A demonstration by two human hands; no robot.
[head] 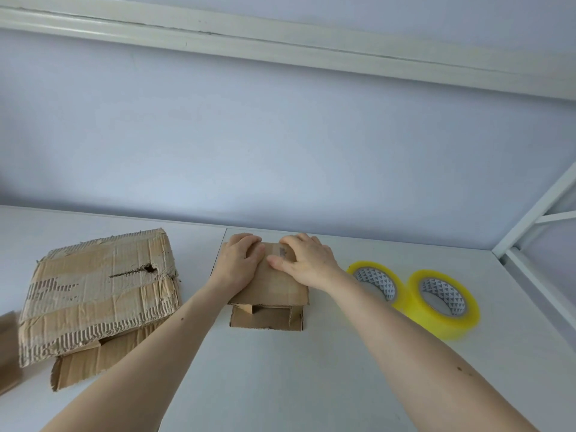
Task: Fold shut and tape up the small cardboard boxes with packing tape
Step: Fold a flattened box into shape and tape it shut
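Observation:
A small brown cardboard box [270, 302] stands on the white table [280, 369] in the middle of the view. Its top flaps are folded down, and a near flap hangs over the front. My left hand [238, 260] lies on the left half of the top with fingers curved over the flap. My right hand [304, 260] presses on the right half, thumb pointing left across the seam. Two rolls of yellow packing tape, one [377, 280] and a nearer one [442, 302], lie flat to the right of the box, touching each other.
A larger, torn and worn cardboard box [96, 291] lies at the left on flattened cardboard [93, 363]. Another brown cardboard piece [7, 350] shows at the left edge. A pale wall is close behind the table. A white metal frame [530, 263] borders the right side.

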